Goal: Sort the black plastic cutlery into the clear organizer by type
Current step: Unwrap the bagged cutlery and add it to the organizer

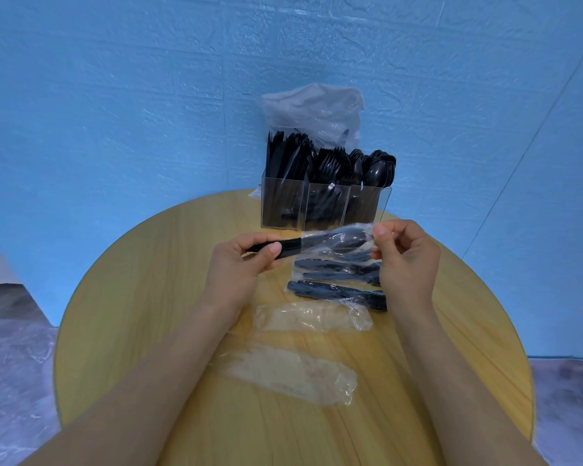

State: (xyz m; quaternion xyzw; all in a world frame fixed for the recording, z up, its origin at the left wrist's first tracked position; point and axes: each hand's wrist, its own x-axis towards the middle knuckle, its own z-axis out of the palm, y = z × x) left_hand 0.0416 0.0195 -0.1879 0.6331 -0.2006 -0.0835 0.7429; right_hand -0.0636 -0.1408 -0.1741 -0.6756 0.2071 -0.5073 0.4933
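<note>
I've got both hands up over the round, pale wood-grain desk (pixel 148 297). My left hand (pixel 239 264) is curled round the handles of a black plastic cutlery set (pixel 317 243), thumb pressed on top. The spoon bowl end of it sits inside a thin clear plastic wrapper (pixel 337 242), and my right hand (pixel 406 260) pinches that wrapper's far end between thumb and fingertips. The set is held just above the desk, right in front of the clear three-compartment organizer (pixel 327 206).

The organizer stands at the far edge of the desk: black knives (pixel 285 156) in its left compartment, black forks (pixel 330 163) in the middle, black spoons (pixel 376 168) on the right, all upright. Behind it, against the blue wall (pixel 115 95), there's a crumpled clear plastic bag (pixel 313 109).

Below my hands, two more wrapped black cutlery packs (pixel 337 280) lie on the desk, one just beside the other. Nearer to me are two flat empty clear wrappers (pixel 293 375), set apart from each other.
</note>
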